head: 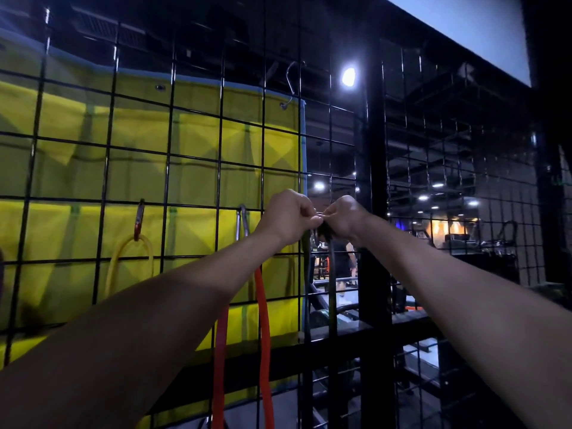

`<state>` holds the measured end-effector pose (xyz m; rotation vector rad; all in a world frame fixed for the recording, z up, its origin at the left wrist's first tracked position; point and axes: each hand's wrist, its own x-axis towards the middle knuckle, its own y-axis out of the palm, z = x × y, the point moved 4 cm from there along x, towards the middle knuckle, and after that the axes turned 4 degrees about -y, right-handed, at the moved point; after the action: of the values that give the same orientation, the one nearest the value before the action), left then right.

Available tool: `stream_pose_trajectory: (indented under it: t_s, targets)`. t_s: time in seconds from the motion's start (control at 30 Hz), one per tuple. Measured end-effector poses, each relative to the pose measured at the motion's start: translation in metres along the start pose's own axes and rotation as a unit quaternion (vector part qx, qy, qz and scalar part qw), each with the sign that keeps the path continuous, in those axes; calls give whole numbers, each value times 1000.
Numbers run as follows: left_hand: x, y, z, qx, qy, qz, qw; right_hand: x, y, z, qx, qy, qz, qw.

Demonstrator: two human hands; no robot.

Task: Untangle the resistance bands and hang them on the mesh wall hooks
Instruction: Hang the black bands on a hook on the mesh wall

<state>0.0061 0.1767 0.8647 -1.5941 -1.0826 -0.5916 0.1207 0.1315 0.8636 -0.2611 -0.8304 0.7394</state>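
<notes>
both hands are up at the mesh wall (198, 168), close together by the right edge of the yellow tarp (192, 181) behind it. the left hand (286, 216) has its fingers curled in, pinching something small and pale; the right hand (342, 216) is clenched round the top of a dark band (331, 274), which drops straight down from the fists in front of the wire. whether a hook sits between the fingers, one cannot tell, it is hidden.

further left the red band (263, 329) hangs in a long loop below a silver carabiner (243, 219), and a yellow band (130, 258) loops from a red carabiner (139, 219). an s-hook (292, 85) sits high on the wire, clipped into the tarp's eyelet.

these bands look like soft rubber, light, stretchy, a touch grippy, likely to snap back if let go under tension. best held at the very top of the loop, pinched flat, so it slips over thin steel. the mesh is stiff black wire in squares, glossy.
</notes>
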Motion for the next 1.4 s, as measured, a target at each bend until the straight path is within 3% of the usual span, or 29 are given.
stream_pose_trajectory:
  t_s: [0.37, 0.8, 1.03, 1.2, 1.4]
  targets:
    - [13, -1, -9, 78, -66, 41, 994, 3, -3, -5, 22, -8, -14, 1000]
    - [13, -2, -12, 75, -150, 79, 983, 8, 1, -10, 88, 19, 4, 996]
    - [8, 0, -13, 124, -114, 105, 980, 9, 2, -10, 118, 35, 21, 992]
    - [1, 3, -16, 134, -81, 125, 980, 6, 1, -9, 74, 24, 13, 997]
    - [-11, 6, -12, 116, -61, 99, 986, -3, 4, -15, 144, 6, -6, 990]
